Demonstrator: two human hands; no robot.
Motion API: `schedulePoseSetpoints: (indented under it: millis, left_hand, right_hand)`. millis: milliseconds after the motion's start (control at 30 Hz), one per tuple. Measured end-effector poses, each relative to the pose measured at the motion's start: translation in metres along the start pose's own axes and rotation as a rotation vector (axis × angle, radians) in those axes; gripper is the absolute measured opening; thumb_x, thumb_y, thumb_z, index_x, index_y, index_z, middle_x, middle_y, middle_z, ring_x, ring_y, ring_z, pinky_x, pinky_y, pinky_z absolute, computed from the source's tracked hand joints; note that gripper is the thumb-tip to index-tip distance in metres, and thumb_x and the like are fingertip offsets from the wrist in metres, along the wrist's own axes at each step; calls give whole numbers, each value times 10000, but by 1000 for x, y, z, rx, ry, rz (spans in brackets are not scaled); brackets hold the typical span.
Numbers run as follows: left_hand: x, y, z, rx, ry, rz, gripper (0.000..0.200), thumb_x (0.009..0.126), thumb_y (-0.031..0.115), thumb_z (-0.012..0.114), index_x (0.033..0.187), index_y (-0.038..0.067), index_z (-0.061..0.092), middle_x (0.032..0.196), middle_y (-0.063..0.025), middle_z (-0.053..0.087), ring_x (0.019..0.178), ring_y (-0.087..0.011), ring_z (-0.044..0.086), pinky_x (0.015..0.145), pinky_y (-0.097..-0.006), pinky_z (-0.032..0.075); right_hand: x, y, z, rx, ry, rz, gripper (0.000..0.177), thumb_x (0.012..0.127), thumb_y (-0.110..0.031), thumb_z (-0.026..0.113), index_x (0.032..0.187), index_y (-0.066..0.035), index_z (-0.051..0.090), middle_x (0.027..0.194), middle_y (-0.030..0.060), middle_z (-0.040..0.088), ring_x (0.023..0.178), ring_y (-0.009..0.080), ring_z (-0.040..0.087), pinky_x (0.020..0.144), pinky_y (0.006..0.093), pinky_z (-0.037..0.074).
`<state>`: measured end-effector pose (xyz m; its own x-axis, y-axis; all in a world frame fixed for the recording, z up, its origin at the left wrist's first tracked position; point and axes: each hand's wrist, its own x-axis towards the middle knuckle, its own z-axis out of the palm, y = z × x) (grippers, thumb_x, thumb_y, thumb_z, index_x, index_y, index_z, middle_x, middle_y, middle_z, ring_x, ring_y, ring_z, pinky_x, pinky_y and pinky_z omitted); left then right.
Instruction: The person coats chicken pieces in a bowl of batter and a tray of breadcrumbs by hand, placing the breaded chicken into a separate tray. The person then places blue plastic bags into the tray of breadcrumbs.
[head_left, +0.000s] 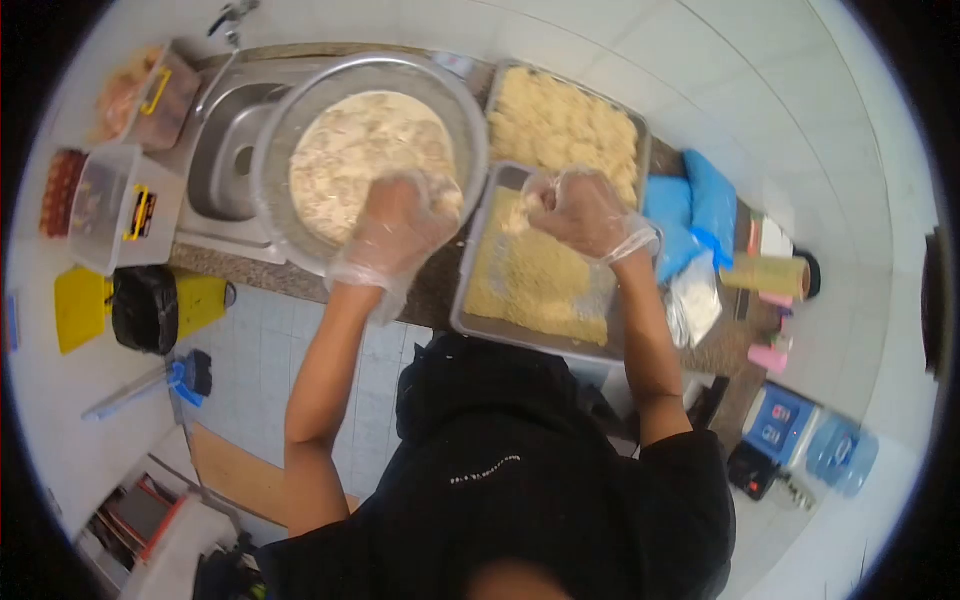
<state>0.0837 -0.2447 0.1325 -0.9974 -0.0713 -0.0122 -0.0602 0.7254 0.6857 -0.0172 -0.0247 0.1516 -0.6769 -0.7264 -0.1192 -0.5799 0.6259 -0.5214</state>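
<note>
A large metal bowl (270, 170) holds pieces in pale, creamy batter (370, 150). Over its right side my left hand (405, 215), in a clear plastic glove, is closed around a batter-coated piece (446, 192), mostly hidden by the fingers. My right hand (585, 212), gloved the same way, pinches a pale coated piece (517, 213) above the upper part of a grey tray (462, 300). Yellowish crumbs (540, 275) lie heaped in that tray. Behind it, a second metal tray (645, 150) is filled with crumbed pieces (565, 120).
Left of the bowl is a steel sink (225, 165), with plastic tubs (105, 205) beyond it. Blue plastic bags (710, 205) and a clear bag of white powder (693, 305) lie right of the trays. A water bottle (842, 455) stands at the far right.
</note>
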Motion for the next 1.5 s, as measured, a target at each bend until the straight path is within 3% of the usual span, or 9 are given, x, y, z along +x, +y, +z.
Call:
schedulePoseSetpoints:
  millis: [367, 633, 800, 867, 933, 1100, 1200, 1400, 1500]
  left_hand:
    - [88, 8, 235, -78, -508, 160, 395, 849, 325, 592, 1099, 21, 626, 1063, -254, 626, 1004, -377, 603, 895, -416, 463]
    - [13, -33, 288, 142, -462, -366, 431, 885, 276, 414, 1139, -6, 617, 1167, -235, 597, 1108, -393, 560, 987, -441, 422]
    - [-35, 21, 280, 525, -1090, 303, 340, 877, 193, 440, 1040, -27, 642, 1081, -258, 619, 1023, -385, 602, 881, -462, 468]
    - [-38, 50, 257, -23, -890, -471, 423, 917, 283, 408, 1123, -46, 574, 1164, -279, 566, 1067, -404, 556, 926, -457, 415]
    - [-40, 27, 262, -15, -750, -401, 420, 918, 284, 409, 1144, -33, 568, 1162, -279, 568, 1082, -406, 549, 942, -457, 407]
    - [3, 33, 289, -25, 87, -282, 411, 933, 267, 398, 1182, -5, 579, 1282, -277, 494, 1246, -391, 430, 1063, -432, 317]
    - [16, 6, 309, 526, -230, 332, 438, 925, 266, 410, 1249, 0, 536, 1362, -255, 434, 1311, -372, 364, 1116, -437, 236]
    - [41, -37, 332, 700, -673, 167, 556, 914, 323, 419, 1383, 25, 394, 1441, -231, 350, 1340, -395, 313, 1134, -501, 164]
    - [36, -51, 323, 483, -565, 254, 583, 916, 368, 423, 1398, 45, 370, 1429, -258, 351, 1330, -407, 324, 1144, -476, 140]
  right_hand:
    - [-58, 190, 77, -19, -74, 551, 479, 856, -434, 515, 1002, -2, 661, 1103, 257, 611, 1070, 405, 563, 958, 441, 423]
    - [-148, 235, 169, -8, -170, 567, 477, 939, -406, 423, 1162, -11, 571, 1196, 280, 546, 1154, 389, 522, 948, 482, 418]
    - [-195, 196, 232, 324, -334, 532, 395, 938, -232, 408, 1238, -2, 526, 1149, 276, 578, 1188, 381, 491, 1044, 394, 351]
    - [-195, 180, 222, 614, -72, 451, 397, 937, -242, 410, 1232, -6, 531, 1142, 263, 589, 1182, 374, 500, 1044, 381, 354]
    - [-165, 123, 131, 891, -74, 1053, 409, 913, -243, 448, 1245, -15, 522, 1196, 240, 570, 1199, 366, 484, 1058, 382, 344]
    - [-105, 181, 144, 4, -219, 649, 594, 913, -372, 433, 1344, 36, 414, 1400, 250, 398, 1313, 386, 356, 1083, 418, 274]
    - [-93, 187, 199, -154, 186, 375, 486, 913, -277, 414, 1341, -50, 458, 1387, 255, 399, 1311, 357, 363, 1110, 442, 233]
    - [-86, 190, 178, -372, -375, 370, 584, 913, -357, 413, 1422, -81, 340, 1496, 187, 271, 1395, 345, 216, 1139, 493, 141]
    - [-106, 210, 188, -113, -55, 320, 563, 930, -390, 374, 1419, -112, 365, 1539, 146, 184, 1436, 311, 81, 1156, 458, 10]
